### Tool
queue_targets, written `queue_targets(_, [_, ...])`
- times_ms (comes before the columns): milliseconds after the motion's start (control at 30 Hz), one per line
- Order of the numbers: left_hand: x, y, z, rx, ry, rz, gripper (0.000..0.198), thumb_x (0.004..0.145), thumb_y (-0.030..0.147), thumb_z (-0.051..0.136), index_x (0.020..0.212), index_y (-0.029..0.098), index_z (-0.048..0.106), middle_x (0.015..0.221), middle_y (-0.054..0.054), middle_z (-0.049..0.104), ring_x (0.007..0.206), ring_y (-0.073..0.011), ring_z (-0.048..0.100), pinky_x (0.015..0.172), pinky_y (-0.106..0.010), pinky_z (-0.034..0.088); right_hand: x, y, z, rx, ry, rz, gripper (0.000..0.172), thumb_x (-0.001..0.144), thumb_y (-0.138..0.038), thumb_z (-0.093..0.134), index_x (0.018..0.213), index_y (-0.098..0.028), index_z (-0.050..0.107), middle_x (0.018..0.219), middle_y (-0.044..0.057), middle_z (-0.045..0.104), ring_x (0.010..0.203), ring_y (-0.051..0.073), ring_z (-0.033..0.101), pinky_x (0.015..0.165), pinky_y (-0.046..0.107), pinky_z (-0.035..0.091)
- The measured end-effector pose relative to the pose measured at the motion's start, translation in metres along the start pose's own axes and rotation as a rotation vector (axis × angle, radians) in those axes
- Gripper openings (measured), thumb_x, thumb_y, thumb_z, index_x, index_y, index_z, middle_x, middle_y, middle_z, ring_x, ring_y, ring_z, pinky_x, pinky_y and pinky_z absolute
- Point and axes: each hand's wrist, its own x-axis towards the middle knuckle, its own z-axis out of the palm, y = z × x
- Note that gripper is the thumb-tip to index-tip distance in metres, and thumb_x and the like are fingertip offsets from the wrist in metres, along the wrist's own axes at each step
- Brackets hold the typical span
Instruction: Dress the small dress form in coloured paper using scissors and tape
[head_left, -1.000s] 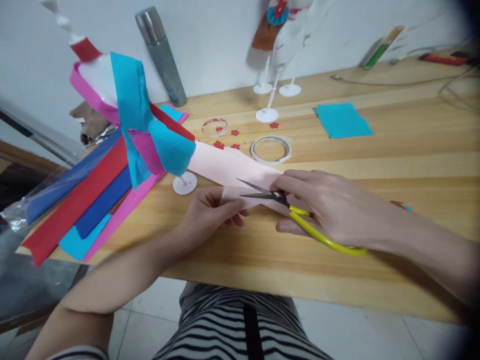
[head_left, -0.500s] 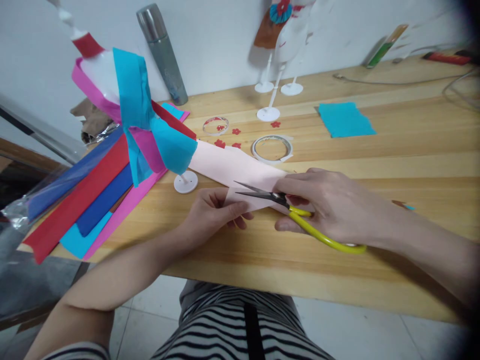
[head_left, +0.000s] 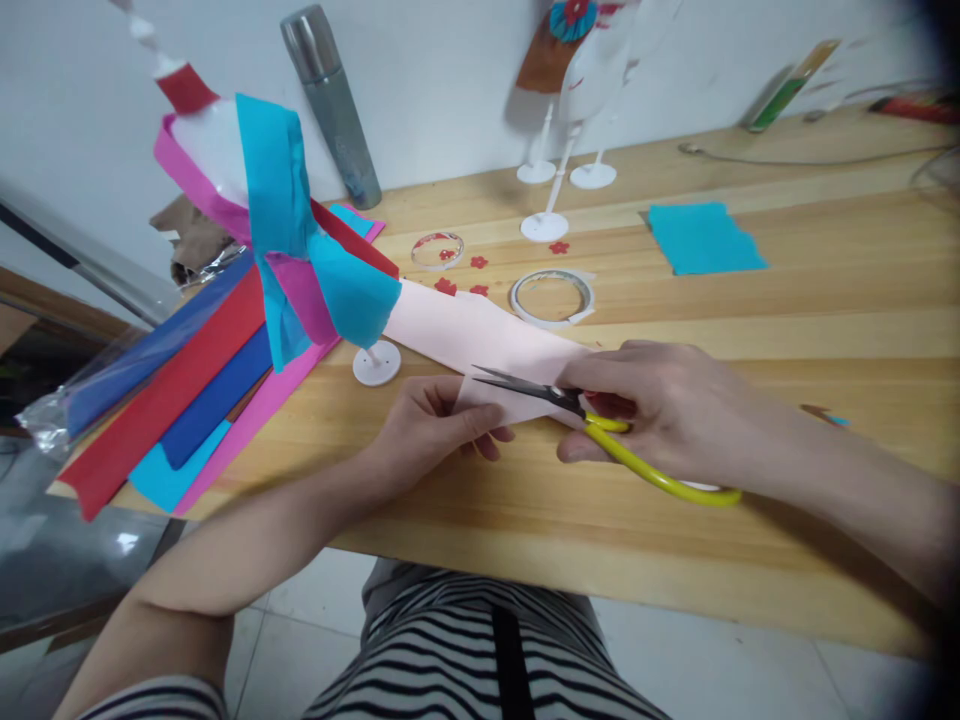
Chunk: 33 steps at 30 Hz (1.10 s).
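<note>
Between thumb and fingers, my left hand [head_left: 442, 425] pinches the end of a pale pink piece of paper [head_left: 506, 398]. My right hand [head_left: 660, 400] is closed round scissors [head_left: 637, 462] with yellow handles and dark blades. The blades lie across the pale pink piece, tips pointing left above my left thumb, nearly together. Behind the hands a longer pale pink sheet [head_left: 480, 330] lies on the table. To its left stands a small white mannequin [head_left: 214, 160] dressed in blue, magenta and red strips, its round base [head_left: 376, 363] near my left hand.
Folded coloured sheets [head_left: 169, 405] lie at the left edge of the wooden table [head_left: 840, 320]. Behind are a grey flask [head_left: 334, 120], a tape roll [head_left: 551, 298], red paper flowers [head_left: 480, 262], more white mannequins [head_left: 592, 85] and a blue square [head_left: 705, 238].
The scissor blades have drawn closer together over the pale pink piece. Both hands keep their grip, and the whole view has shifted slightly.
</note>
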Motion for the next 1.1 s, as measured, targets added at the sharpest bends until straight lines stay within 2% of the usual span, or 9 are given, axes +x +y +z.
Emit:
queue_targets(167, [-0.001, -0.001, -0.001, -0.014, 0.000, 0.005, 0.021, 0.079, 0.035, 0.080, 0.072, 0.015, 0.074, 0.072, -0.005, 0.077, 0.056, -0.0115, 0.065, 0.055, -0.022, 0.050, 0.001, 0.001, 0.001, -0.008, 0.037, -0.028, 0.070, 0.089, -0.085, 0.042, 0.070, -0.021, 0.060, 0.054, 0.002, 0.055, 0.051, 0.016, 0.049, 0.053, 0.029, 0.026])
queue_targets(367, [-0.001, 0.000, -0.002, 0.013, 0.004, -0.002, 0.021, 0.079, 0.035, 0.080, 0.073, 0.016, 0.075, 0.073, -0.006, 0.078, 0.056, -0.0116, 0.066, 0.055, -0.022, 0.048, 0.000, 0.005, 0.004, 0.018, 0.077, -0.052, 0.072, 0.090, -0.086, 0.039, 0.071, -0.020, 0.063, 0.055, 0.004, 0.058, 0.052, 0.017, 0.050, 0.053, 0.030, 0.028])
queue_targets(500, [0.000, 0.001, -0.003, 0.036, 0.004, 0.000, 0.023, 0.080, 0.037, 0.079, 0.074, 0.015, 0.075, 0.075, -0.007, 0.079, 0.056, -0.0119, 0.066, 0.054, -0.022, 0.048, -0.003, 0.008, 0.004, 0.102, 0.160, 0.008, 0.067, 0.089, -0.085, 0.044, 0.072, -0.021, 0.057, 0.055, -0.001, 0.050, 0.047, 0.012, 0.038, 0.050, 0.028, 0.027])
queue_targets(600, [0.001, 0.000, -0.004, 0.003, 0.022, 0.011, 0.025, 0.078, 0.039, 0.080, 0.074, 0.015, 0.075, 0.076, -0.007, 0.079, 0.054, -0.0116, 0.066, 0.053, -0.022, 0.048, -0.006, 0.009, -0.002, 0.127, 0.116, 0.080, 0.060, 0.087, -0.082, 0.050, 0.076, -0.023, 0.054, 0.057, -0.002, 0.049, 0.049, 0.013, 0.039, 0.050, 0.028, 0.029])
queue_targets(767, [0.003, -0.002, -0.004, -0.043, 0.090, 0.055, 0.024, 0.077, 0.038, 0.080, 0.073, 0.015, 0.075, 0.075, -0.005, 0.079, 0.053, -0.0112, 0.066, 0.051, -0.022, 0.049, -0.009, 0.006, -0.010, 0.032, -0.013, 0.120, 0.050, 0.086, -0.071, 0.056, 0.089, -0.022, 0.059, 0.075, 0.006, 0.065, 0.061, 0.021, 0.055, 0.056, 0.031, 0.035])
queue_targets(867, [0.003, -0.001, -0.003, -0.018, 0.138, 0.072, 0.022, 0.077, 0.037, 0.079, 0.073, 0.016, 0.074, 0.076, -0.005, 0.079, 0.053, -0.0114, 0.066, 0.051, -0.022, 0.050, -0.009, 0.002, -0.012, -0.005, -0.073, 0.124, 0.047, 0.087, -0.066, 0.058, 0.098, -0.021, 0.064, 0.082, 0.010, 0.069, 0.070, 0.026, 0.060, 0.059, 0.032, 0.035])
queue_targets(1100, [0.003, 0.001, -0.003, 0.009, 0.121, 0.074, 0.022, 0.078, 0.037, 0.078, 0.072, 0.016, 0.075, 0.074, -0.005, 0.079, 0.054, -0.0120, 0.066, 0.052, -0.023, 0.051, -0.006, 0.001, -0.014, -0.040, -0.039, 0.039, 0.044, 0.090, -0.064, 0.057, 0.087, -0.020, 0.064, 0.067, 0.007, 0.062, 0.062, 0.023, 0.055, 0.057, 0.031, 0.031])
